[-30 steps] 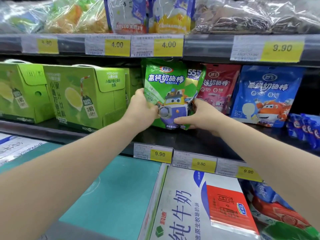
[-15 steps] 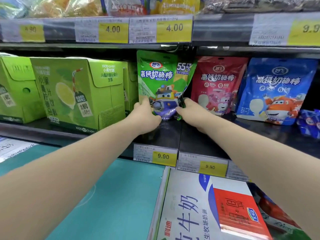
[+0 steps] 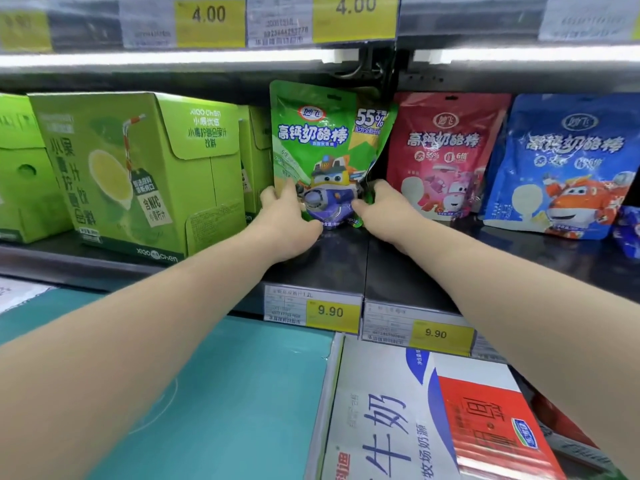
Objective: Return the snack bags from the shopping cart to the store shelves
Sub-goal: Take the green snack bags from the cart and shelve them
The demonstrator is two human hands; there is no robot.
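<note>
A green snack bag (image 3: 322, 140) with a cartoon plane stands upright on the dark middle shelf (image 3: 346, 258), between green drink cartons and a red bag. My left hand (image 3: 284, 220) grips its lower left corner. My right hand (image 3: 384, 209) grips its lower right corner, fingers curled on the edge. Another green bag seems to stand right behind it. The shopping cart is out of view.
Green drink cartons (image 3: 138, 174) stand left of the bag. A red bag (image 3: 446, 150) and a blue bag (image 3: 568, 161) stand to the right. Price tags (image 3: 332, 311) line the shelf edge. Teal and white milk cases (image 3: 415, 410) lie below.
Both hands have pushed the green bag deeper onto the shelf and slid down to its bottom corners; it now stands upright. The view has moved closer.
</note>
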